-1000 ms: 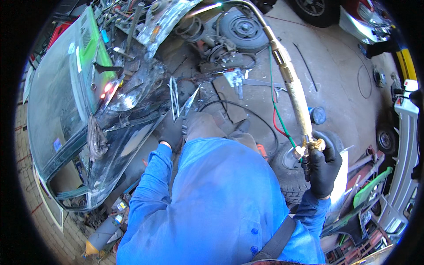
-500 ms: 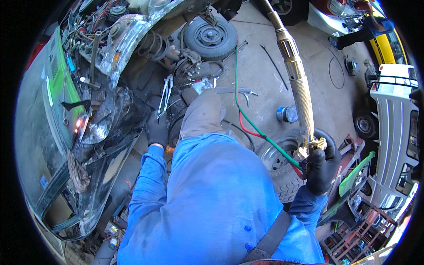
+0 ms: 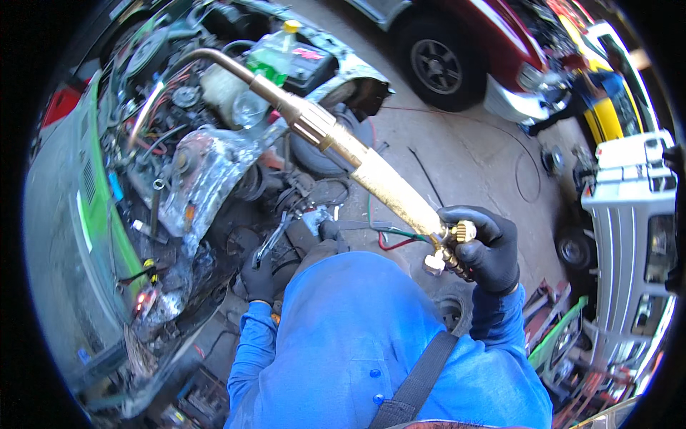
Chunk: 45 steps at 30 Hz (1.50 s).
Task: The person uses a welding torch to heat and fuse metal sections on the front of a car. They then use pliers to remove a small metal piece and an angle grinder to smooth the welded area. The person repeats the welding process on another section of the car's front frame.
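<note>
My right hand (image 3: 489,247), in a black glove, is closed round the valve end of a brass gas torch (image 3: 396,196). Its fingers lie by a ridged brass knob (image 3: 463,231). The torch slants up and left, its bent neck over the engine bay of a stripped car (image 3: 214,179). Below its tip is a bright streak (image 3: 146,114); whether that is a flame I cannot tell. Low beside the car, my gloved left hand (image 3: 259,277) is closed on a silver tool with two long arms, like pliers (image 3: 273,236). Green and red hoses (image 3: 393,239) run behind the torch.
A green bottle with a yellow cap (image 3: 275,57) stands on the engine bay. Beyond the bare wheel hub (image 3: 296,189) lies a wheel (image 3: 321,146). A red vehicle (image 3: 464,43) is at the back; a person (image 3: 589,89) bends near a yellow car. At right is a white van (image 3: 632,236).
My right hand has risen and swung the torch leftward, so its neck now reaches over the engine bay. My left hand is slightly lower, still holding the silver tool. The view has shifted.
</note>
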Tool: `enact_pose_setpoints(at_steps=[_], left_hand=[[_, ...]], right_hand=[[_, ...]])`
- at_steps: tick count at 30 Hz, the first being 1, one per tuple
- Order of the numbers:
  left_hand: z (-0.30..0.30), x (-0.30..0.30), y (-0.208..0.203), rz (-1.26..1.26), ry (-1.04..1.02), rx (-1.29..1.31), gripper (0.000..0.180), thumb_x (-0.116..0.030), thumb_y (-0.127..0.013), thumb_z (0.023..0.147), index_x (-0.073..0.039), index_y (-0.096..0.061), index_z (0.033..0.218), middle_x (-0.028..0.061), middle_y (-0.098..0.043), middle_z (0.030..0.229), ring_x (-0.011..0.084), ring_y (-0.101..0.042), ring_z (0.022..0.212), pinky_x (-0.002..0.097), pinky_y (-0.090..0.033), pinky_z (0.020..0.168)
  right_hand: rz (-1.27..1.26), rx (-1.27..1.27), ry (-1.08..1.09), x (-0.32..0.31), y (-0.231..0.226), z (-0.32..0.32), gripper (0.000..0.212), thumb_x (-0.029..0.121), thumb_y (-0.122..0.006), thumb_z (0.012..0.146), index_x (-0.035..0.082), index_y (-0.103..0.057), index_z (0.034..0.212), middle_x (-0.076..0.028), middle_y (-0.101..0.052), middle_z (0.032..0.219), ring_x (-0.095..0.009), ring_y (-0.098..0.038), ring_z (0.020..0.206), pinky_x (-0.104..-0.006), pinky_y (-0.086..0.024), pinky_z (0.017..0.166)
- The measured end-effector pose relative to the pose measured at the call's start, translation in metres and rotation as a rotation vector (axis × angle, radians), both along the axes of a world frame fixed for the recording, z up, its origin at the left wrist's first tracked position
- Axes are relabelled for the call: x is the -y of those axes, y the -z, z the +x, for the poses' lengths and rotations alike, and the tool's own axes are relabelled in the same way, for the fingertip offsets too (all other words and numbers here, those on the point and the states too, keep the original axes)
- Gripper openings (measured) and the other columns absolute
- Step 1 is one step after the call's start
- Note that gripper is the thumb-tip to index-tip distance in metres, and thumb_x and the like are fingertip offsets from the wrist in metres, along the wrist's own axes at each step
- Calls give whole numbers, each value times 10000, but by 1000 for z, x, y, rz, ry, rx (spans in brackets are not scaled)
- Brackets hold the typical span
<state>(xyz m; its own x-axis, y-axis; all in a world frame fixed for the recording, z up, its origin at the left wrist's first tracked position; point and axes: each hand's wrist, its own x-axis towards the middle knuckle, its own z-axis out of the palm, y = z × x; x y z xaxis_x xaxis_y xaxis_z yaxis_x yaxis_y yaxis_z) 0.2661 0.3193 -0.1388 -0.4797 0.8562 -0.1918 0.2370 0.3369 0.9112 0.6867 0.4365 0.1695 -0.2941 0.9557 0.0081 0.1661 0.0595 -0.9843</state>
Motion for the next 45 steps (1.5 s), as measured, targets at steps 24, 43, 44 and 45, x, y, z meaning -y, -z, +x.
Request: enact_pose_setpoints(at_steps=[24,43,44,45], left_hand=[[83,-109,-177,888,-1090,163,367,-285,-562,1128,35,-688,1257,109,-763,1115,201,-746,1003,352,-587,917],[124,-121,-149,118,-1206,-523,272,-204,-613,1088,13,-728,1205,154,-784,977,218,-756,867,364,-576,765],[128,-119,-150,52,-1209,-528,272,-211,-614,1088,12,-730,1191,155,-782,956,232,-758,845,370,-575,750],[132,-118,-151,-49,-1219,-545,273,-218,-614,1087,11,-731,1178,157,-779,935,246,-760,823,376,-573,735]], right_hand=[[155,-6,-718,-284,5,-78,811,686,-713,936,-74,-711,1222,-158,-741,1142,-215,-717,1003,-375,-566,900],[150,-18,-897,-338,16,-85,769,674,-728,929,-41,-728,1213,-151,-757,1147,-220,-713,1036,-386,-550,953],[148,-25,-900,-336,18,-86,768,674,-729,928,-39,-729,1214,-152,-759,1148,-223,-716,1034,-387,-552,952],[162,-27,-898,-334,19,-88,767,675,-729,928,-38,-730,1214,-153,-760,1150,-226,-718,1033,-388,-554,951]])
